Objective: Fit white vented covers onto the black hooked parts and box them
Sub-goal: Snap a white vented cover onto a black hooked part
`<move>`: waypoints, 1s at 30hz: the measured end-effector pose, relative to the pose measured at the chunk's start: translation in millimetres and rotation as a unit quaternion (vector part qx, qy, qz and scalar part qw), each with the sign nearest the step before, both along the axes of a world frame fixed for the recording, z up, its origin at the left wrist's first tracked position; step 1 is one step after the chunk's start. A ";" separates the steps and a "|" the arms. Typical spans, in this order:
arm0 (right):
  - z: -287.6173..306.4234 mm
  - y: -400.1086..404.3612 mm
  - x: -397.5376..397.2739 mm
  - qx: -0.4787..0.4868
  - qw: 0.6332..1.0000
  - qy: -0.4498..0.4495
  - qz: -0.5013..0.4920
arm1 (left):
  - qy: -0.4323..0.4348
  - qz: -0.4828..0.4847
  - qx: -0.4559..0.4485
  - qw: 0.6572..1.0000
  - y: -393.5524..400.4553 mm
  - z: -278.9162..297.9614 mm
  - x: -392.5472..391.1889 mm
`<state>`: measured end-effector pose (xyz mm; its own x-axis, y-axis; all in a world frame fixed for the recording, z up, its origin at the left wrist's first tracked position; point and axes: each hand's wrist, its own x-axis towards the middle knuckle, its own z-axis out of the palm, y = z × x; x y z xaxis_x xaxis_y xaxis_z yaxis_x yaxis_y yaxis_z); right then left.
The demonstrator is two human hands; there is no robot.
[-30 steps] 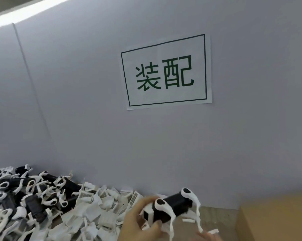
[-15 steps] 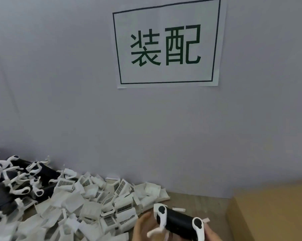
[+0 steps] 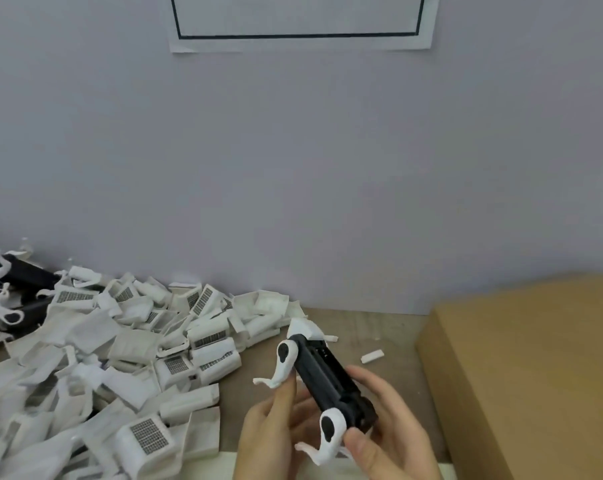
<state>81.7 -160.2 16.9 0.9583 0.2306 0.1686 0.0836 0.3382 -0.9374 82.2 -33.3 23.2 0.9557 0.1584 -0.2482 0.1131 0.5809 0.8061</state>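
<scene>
Both hands held one black hooked part (image 3: pixel 328 379) above the wooden table (image 3: pixel 390 341). The left hand (image 3: pixel 279 431) cupped it from beneath, one finger lying along the far white hook. The right hand (image 3: pixel 386 427) curled round its near end, thumb beside the other hook. To the left of the grip lay a heap of white vented covers (image 3: pixel 147 358), and beyond them more black hooked parts. To the right stood a cardboard box (image 3: pixel 528 358). A paper sign (image 3: pixel 300 39) hung on the wall above.
</scene>
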 end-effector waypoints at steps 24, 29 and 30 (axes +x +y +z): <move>-13.1 13.9 -13.0 -0.343 0.920 -0.107 -0.154 | -0.123 0.028 0.194 0.973 -13.3 -9.2 -7.9; -17.7 10.7 -10.6 -0.401 0.895 -0.082 -0.175 | -0.140 -0.015 0.251 0.958 -20.0 -8.5 -10.0; -18.1 9.2 -9.6 -0.401 0.896 -0.068 -0.178 | -0.144 -0.026 0.264 0.953 -21.8 -8.4 -10.2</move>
